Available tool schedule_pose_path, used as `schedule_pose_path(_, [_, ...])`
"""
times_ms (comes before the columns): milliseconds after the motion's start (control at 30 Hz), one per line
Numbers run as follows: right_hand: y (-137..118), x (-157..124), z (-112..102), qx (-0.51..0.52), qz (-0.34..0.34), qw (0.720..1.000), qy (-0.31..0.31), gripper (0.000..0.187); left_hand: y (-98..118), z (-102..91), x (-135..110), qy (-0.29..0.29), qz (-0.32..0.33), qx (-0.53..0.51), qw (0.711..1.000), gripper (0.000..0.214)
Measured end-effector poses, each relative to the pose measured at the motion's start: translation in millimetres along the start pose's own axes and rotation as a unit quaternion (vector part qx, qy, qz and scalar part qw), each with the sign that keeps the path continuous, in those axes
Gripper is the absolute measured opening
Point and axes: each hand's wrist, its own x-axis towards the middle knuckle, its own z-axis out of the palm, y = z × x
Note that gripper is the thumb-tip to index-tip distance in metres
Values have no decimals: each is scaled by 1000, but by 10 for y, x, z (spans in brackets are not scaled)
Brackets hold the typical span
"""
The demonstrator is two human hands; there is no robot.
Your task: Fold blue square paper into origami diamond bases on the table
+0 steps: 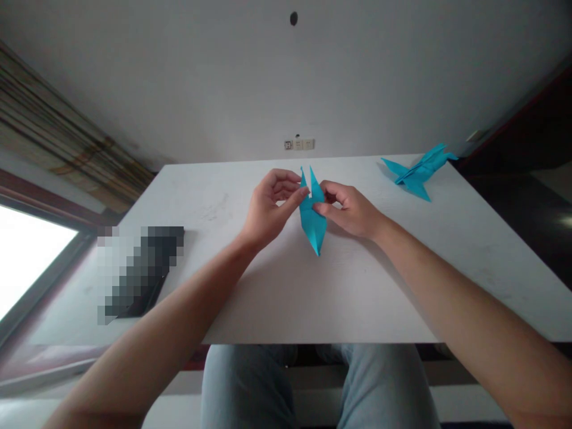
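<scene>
Between my two hands is a blue folded paper [313,223], held over the middle of the white table. Two narrow points of it rise at the far end with a gap between them, and a single broader point faces me. My left hand [277,202] pinches its left side near the base of the left point, thumb on top. On the opposite edge, my right hand [346,205] grips the paper with the thumb on its face and the fingers curled behind. The fingertips under the paper are hidden.
A finished-looking blue origami bird [420,173] rests at the table's far right corner. A dark, partly pixelated flat object [145,274] lies at the left. The white table [339,298] meets a wall with sockets [299,144]; a window [31,256] is at the left.
</scene>
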Motion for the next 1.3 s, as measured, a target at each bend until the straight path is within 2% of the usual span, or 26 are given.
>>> schedule_pose_path(267, [-3, -6, 28, 29, -5, 998, -48, 28, 8, -25, 5, 5, -3, 2, 1000, 52])
schedule_pose_path(500, [7, -8, 32, 89, 18, 992, -89, 47, 22, -64, 45, 25, 9, 11, 1000, 57])
schedule_pose_path(600, [4, -8, 23, 76, 21, 994, -76, 46, 32, -57, 44, 27, -7, -7, 1000, 62])
schedule_pose_path(800, [9, 6, 20, 62, 23, 998, -7, 48, 47, -16, 12, -83, -71, -62, 992, 68])
schedule_pose_path(900, [10, 27, 12, 75, 26, 996, 35, 51, 65, -14, 1, -109, -90, -72, 987, 65])
schedule_pose_path(1033, [1, 71, -51, 103, 9, 989, 105, 44, 105, -13, -17, -154, -116, -89, 977, 66])
schedule_pose_path(1167, [8, 87, -112, 140, 2, 987, 84, 32, 171, -21, -32, -186, -131, -95, 969, 63])
schedule_pose_path(1300, [26, 79, -113, 156, -10, 986, 64, 30, 198, -33, -30, -202, -133, -85, 967, 65])
